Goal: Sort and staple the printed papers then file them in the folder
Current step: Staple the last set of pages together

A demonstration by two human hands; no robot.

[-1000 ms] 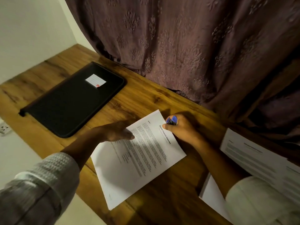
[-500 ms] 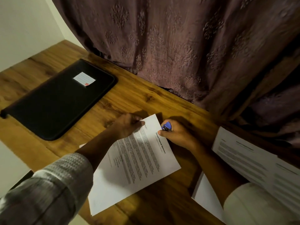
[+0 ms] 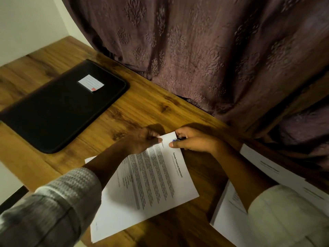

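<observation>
A mauve curtain [image 3: 195, 59] with an embossed floral pattern hangs beyond both hands and fills the far side of the scene, its hem meeting the back edge of the wooden tabletop [image 3: 142, 107]. Well to the left of the left hand and farther out, a black folder [image 3: 58, 107] lies flat and closed on the tabletop, set at a slant. Directly under both hands lies the set of printed papers [image 3: 151, 184], turned at an angle so that its bold heading, "Sample Financial Statement", runs along the edge nearest the right hand; the body text beneath is too small to read, and a lower sheet's corner peeps out by the left forearm. To the right of the right forearm and partly beneath it, more printed sheets [image 3: 277, 173] lie spread on the tabletop, their headings blurred. The left hand [image 3: 140, 141], in a grey knit sleeve, has its fingers curled and its thumb pressed down on the far corner of the papers, pinching it. The right hand [image 3: 192, 139], in a pale sleeve, is closed round a small stapler [image 3: 179, 139] at that same corner, its thumb resting on the sheet just beside the left thumb. On the folder sits a small white label [image 3: 91, 83] with faint ruled lines and a red mark at one corner; no words on it can be made out. Only a sliver of the stapler's blue and dark body shows between the fingers.
</observation>
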